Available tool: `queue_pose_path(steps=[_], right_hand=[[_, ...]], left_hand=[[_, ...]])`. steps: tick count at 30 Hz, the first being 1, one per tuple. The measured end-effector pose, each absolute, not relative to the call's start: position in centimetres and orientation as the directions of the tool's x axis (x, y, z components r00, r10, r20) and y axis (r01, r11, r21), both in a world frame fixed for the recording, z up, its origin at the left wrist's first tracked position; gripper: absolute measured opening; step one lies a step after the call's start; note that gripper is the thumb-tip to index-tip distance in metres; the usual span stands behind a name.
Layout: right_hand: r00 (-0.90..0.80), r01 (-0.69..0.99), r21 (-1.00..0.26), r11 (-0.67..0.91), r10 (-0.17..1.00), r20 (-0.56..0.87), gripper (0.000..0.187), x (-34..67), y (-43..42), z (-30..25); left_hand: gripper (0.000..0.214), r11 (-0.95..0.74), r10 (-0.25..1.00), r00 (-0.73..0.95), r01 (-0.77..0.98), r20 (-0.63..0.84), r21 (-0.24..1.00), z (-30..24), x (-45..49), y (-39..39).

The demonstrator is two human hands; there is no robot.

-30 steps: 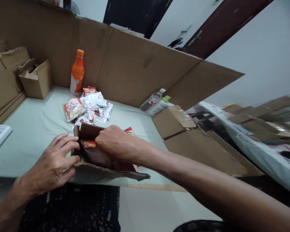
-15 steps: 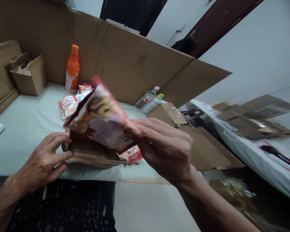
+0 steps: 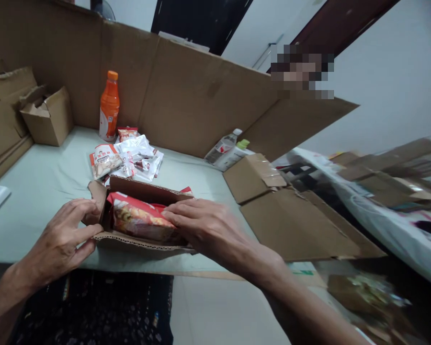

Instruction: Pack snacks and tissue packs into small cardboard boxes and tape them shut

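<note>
A red, picture-printed snack packet lies mostly inside a small open cardboard box at the table's front edge. My right hand grips the packet's right end, with its fingertips over the box. On the box's left end, my left hand pinches the cardboard between thumb and fingers. Just behind the box is a loose pile of small packets, among them an orange-and-white packet and silvery white sachets. A red corner of another packet shows behind the box's right end.
An orange drink bottle stands against the cardboard screen. Clear and white bottles lean further right, beside a cardboard carton. A smaller box is at the back left. A person, partly blurred out, is beyond the screen.
My right hand has lowered the red packet from above into the box, uncovering the sachets behind. My left hand stays on the box's left end. A person now shows beyond the screen.
</note>
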State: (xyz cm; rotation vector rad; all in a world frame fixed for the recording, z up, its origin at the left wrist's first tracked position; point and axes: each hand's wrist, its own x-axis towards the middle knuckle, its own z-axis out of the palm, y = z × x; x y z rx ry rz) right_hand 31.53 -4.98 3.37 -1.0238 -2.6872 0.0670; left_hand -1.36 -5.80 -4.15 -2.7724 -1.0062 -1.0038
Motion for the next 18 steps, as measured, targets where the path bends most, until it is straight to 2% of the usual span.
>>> queue_pose_path(steps=[2, 5, 8, 9, 11, 14, 16, 18], right_hand=[[-0.733, 0.669, -0.162, 0.726, 0.680, 0.019, 0.026, 30.7, -4.2, 2.9], [-0.742, 0.668, -0.259, 0.698, 0.595, -0.308, 0.024, 29.1, -2.5, 0.8], [-0.726, 0.677, -0.348, 0.649, 0.507, -0.465, 0.023, 28.1, -1.6, -0.6], [-0.737, 0.667, -0.368, 0.648, 0.498, -0.458, 0.023, 28.1, -1.7, -0.6], [-0.795, 0.606, -0.408, 0.683, 0.501, -0.342, 0.022, 28.7, -2.5, 0.5], [-0.816, 0.504, -0.473, 0.723, 0.577, 0.013, 0.025, 31.5, -4.3, 3.2], [-0.661, 0.553, -0.507, 0.661, 0.719, 0.215, 0.027, 34.6, -4.9, 4.3], [-0.393, 0.705, -0.539, 0.461, 0.886, 0.244, 0.030, 38.2, -4.5, 3.8]], left_hand=[[0.023, -0.797, 0.554, 0.596, 0.581, 0.582, 0.165, -3.9, -1.1, -5.7], [0.021, -0.790, 0.562, 0.610, 0.596, 0.559, 0.144, -2.8, -0.3, -5.9], [0.033, -0.816, 0.545, 0.662, 0.559, 0.515, 0.146, -0.8, 1.1, -6.3], [0.038, -0.836, 0.524, 0.691, 0.530, 0.498, 0.145, 0.0, 1.6, -6.4], [0.041, -0.868, 0.488, 0.756, 0.473, 0.436, 0.151, 1.2, 2.6, -6.2], [0.033, -0.859, 0.509, 0.826, 0.469, 0.240, 0.207, 1.8, 3.6, -5.1], [0.028, -0.823, 0.553, 0.828, 0.526, 0.093, 0.214, 1.7, 4.1, -4.0], [0.025, -0.796, 0.580, 0.814, 0.575, -0.030, 0.189, 1.8, 4.6, -3.2]])
